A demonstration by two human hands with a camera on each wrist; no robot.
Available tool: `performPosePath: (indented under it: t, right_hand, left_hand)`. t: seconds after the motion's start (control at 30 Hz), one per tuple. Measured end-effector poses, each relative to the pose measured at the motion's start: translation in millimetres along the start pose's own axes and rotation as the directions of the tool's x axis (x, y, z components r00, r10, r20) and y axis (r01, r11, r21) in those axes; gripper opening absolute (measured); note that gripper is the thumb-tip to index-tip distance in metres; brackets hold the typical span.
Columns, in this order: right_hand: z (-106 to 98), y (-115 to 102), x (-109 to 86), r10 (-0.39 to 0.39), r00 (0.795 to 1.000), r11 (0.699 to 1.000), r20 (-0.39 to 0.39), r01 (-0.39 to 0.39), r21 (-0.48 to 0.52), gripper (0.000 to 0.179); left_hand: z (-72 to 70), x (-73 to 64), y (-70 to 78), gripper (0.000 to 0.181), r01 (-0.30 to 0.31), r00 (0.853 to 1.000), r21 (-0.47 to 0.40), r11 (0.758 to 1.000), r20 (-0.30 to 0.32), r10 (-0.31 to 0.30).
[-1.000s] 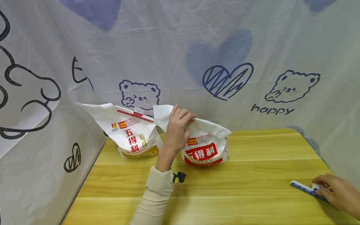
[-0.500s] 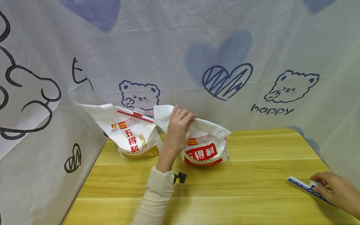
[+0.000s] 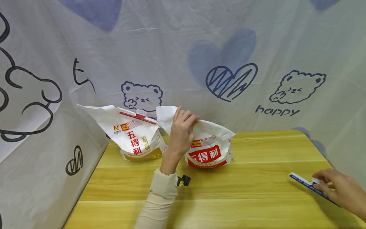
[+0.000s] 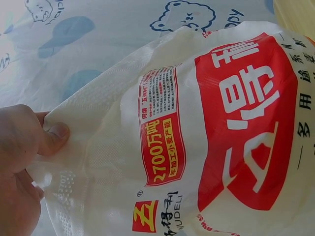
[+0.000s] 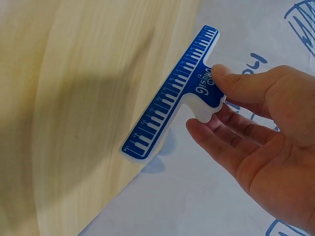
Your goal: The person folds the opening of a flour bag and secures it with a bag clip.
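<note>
A white flour bag with a red label [image 3: 206, 155] stands mid-table. My left hand [image 3: 182, 132] pinches its gathered top edge; in the left wrist view, the thumb presses on the white paper of the flour bag [image 4: 98, 128]. At the right, my right hand [image 3: 341, 190] pinches a blue and white clip [image 3: 310, 185] by its handle, above the table. The right wrist view shows piano keys printed along the clip [image 5: 170, 93], with the thumb on its "Music" tab. Part of the red-labelled bag is hidden behind my left hand and wrist.
A second flour bag [image 3: 134, 136] with gold trim stands to the left, its folded top held by a red clip [image 3: 138, 117]. The wooden table [image 3: 243, 197] has a printed cloth [image 3: 177, 63] hanging behind and beside it.
My right hand has moved up and slightly left with the clip, lifting it further off the table. My left hand keeps its pinch on the bag's top, hardly moving.
</note>
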State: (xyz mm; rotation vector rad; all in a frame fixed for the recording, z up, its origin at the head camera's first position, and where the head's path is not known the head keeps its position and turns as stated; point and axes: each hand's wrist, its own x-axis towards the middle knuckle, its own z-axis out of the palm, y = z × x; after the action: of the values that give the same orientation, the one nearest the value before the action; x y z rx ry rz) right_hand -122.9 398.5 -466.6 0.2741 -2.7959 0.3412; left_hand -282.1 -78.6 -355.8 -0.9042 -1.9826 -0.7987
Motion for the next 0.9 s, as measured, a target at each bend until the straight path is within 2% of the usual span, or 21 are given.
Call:
performPosePath:
  t: [0.13, 0.33, 0.9]
  right_hand:
    - [-3.2, -3.1, 3.3, -0.002, 1.0, 1.0, -0.004, 0.002, 0.002, 0.025]
    - [-6.1, -7.5, 6.1, -0.03, 0.998, 1.0, -0.05, 0.03, 0.005, 0.029]
    - [-12.2, -20.6, 16.6, -0.026, 0.995, 0.999, -0.1, 0.03, 0.039, 0.028]
  left_hand:
    - [0.6, 0.9, -0.5, 0.019, -0.008, 1.0, 0.0, 1.0, -0.004, 0.008]
    - [2.1, 1.1, -0.6, 0.019, -0.014, 1.0, -0.004, 1.0, -0.008, 0.014]
    - [3.4, 0.1, 1.1, 0.016, -0.007, 0.999, -0.043, 0.999, -0.049, 0.005]
